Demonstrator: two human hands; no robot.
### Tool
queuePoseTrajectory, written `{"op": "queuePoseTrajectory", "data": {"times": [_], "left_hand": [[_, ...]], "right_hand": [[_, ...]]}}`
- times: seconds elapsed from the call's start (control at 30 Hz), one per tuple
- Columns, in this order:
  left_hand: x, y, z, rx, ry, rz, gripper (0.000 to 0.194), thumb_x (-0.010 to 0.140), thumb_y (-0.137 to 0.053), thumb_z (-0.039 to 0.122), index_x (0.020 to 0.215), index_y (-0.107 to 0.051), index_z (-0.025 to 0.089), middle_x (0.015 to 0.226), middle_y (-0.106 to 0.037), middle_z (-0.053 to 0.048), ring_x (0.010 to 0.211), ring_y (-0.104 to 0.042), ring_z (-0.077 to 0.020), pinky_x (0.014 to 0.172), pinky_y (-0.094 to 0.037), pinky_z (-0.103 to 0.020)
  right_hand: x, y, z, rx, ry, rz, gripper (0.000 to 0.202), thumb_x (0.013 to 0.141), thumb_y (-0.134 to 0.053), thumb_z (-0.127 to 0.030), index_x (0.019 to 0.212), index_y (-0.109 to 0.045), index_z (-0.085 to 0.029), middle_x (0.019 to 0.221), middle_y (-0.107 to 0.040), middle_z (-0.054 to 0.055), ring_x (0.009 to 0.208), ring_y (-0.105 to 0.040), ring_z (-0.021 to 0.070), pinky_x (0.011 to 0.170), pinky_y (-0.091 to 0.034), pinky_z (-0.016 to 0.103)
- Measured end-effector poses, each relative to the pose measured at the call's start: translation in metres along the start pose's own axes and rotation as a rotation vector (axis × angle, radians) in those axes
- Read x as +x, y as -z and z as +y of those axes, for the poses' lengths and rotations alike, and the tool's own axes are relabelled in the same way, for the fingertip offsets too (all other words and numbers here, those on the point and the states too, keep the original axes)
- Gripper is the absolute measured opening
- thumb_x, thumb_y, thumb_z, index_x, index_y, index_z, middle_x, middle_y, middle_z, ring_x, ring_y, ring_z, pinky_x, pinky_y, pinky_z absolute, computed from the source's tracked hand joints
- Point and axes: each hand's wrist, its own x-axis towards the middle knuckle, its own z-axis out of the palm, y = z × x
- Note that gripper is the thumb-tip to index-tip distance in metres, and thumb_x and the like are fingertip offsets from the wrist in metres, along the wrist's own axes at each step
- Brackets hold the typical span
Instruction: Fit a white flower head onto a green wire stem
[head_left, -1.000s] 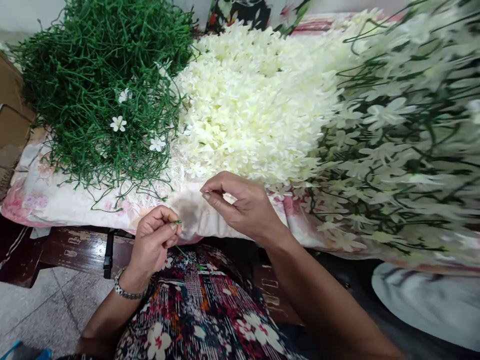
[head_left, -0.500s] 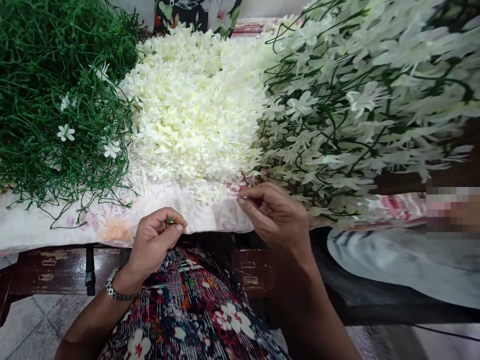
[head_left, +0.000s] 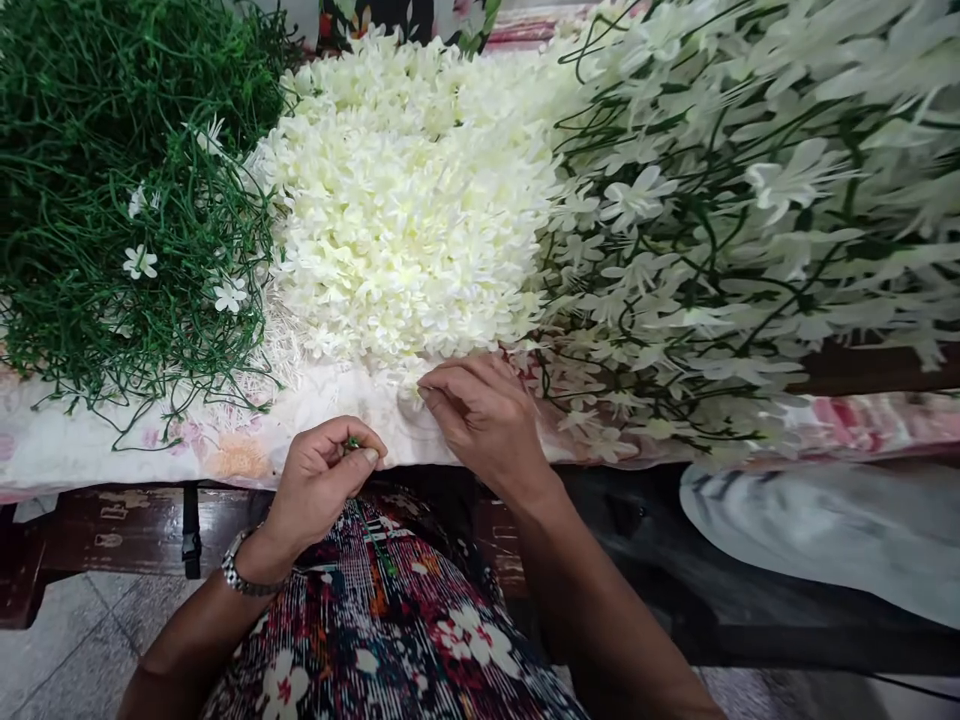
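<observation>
- In the head view, left hand point(head_left: 322, 480): closed, gripping a green stem point(head_left: 352, 443) between thumb and finger, over the near edge of a flowery cloth point(head_left: 244, 457).
- Only a small bit of the green stem to see, mostly hidden by the hand.
- Right hand point(head_left: 486, 425), near the left hand but not touching: curled in, thumb and finger tips close together. Cannot tell if holding something tiny or nothing.
- Just beside those tips: the near edge of a big heap of white petals point(head_left: 420, 215), bright and a bit yellow.
- Left of the white petals: a big, messy heap of green stems point(head_left: 97, 180), with some loose flowers point(head_left: 139, 262) on top.
- Between these two heaps, low down: thin white threads point(head_left: 283, 348).
- Right of the white petals: a great pile of white flowers on stems point(head_left: 637, 197).
- On the left wrist: a shiny watch point(head_left: 238, 568).
- Below the hands: dark clothes with flowers point(head_left: 390, 625), and brown wood point(head_left: 135, 535) with a black strap point(head_left: 191, 540) hanging in front.
- Low at the right: a smooth white-and-grey thing point(head_left: 810, 530) with a curved edge.
</observation>
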Motion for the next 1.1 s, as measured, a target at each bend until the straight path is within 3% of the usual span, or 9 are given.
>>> {"op": "queuePoseTrajectory", "data": {"times": [0.4, 0.6, 0.83, 1.1], "left_hand": [[-0.0018, 0.0015, -0.0001, 0.035, -0.058, -0.022, 0.01, 0.072, -0.051, 0.02, 0.069, -0.059, 0.015, 0.059, -0.051, 0.0, 0.045, -0.033, -0.0047, 0.042, -0.024, -0.019], [-0.0012, -0.0001, 0.0017, 0.051, -0.064, -0.02, 0.009, 0.072, -0.051, 0.019, 0.068, -0.058, 0.015, 0.061, -0.051, 0.0, 0.051, -0.041, -0.0062, 0.05, -0.033, -0.02], [-0.0013, -0.0014, 0.0013, 0.058, -0.062, -0.02, 0.01, 0.073, -0.051, 0.02, 0.07, -0.059, 0.015, 0.06, -0.051, 0.0, 0.048, -0.036, -0.0054, 0.044, -0.026, -0.019], [-0.001, -0.0005, -0.0013, 0.042, -0.069, -0.023, 0.008, 0.073, -0.052, 0.018, 0.069, -0.059, 0.016, 0.06, -0.052, 0.0, 0.046, -0.036, -0.0048, 0.043, -0.026, -0.019]], "right_hand": [[-0.006, 0.0, -0.0007, -0.204, 0.078, -0.017, 0.011, 0.077, -0.046, -0.019, 0.072, -0.056, -0.02, 0.066, -0.054, 0.002, 0.068, -0.042, 0.0151, 0.065, -0.031, 0.028], [-0.0071, 0.0001, 0.0006, -0.222, 0.085, -0.033, 0.011, 0.077, -0.046, -0.019, 0.071, -0.055, -0.02, 0.065, -0.054, 0.001, 0.068, -0.043, 0.0148, 0.064, -0.029, 0.029], [-0.0064, 0.0056, 0.0009, -0.07, 0.048, -0.023, 0.006, 0.076, -0.049, -0.019, 0.074, -0.055, -0.019, 0.082, -0.058, 0.001, 0.077, -0.049, 0.0145, 0.071, -0.032, 0.031], [-0.0057, 0.0007, 0.0013, -0.144, 0.068, -0.035, 0.008, 0.077, -0.048, -0.02, 0.071, -0.054, -0.019, 0.074, -0.059, 0.001, 0.072, -0.047, 0.015, 0.069, -0.03, 0.031]]}}
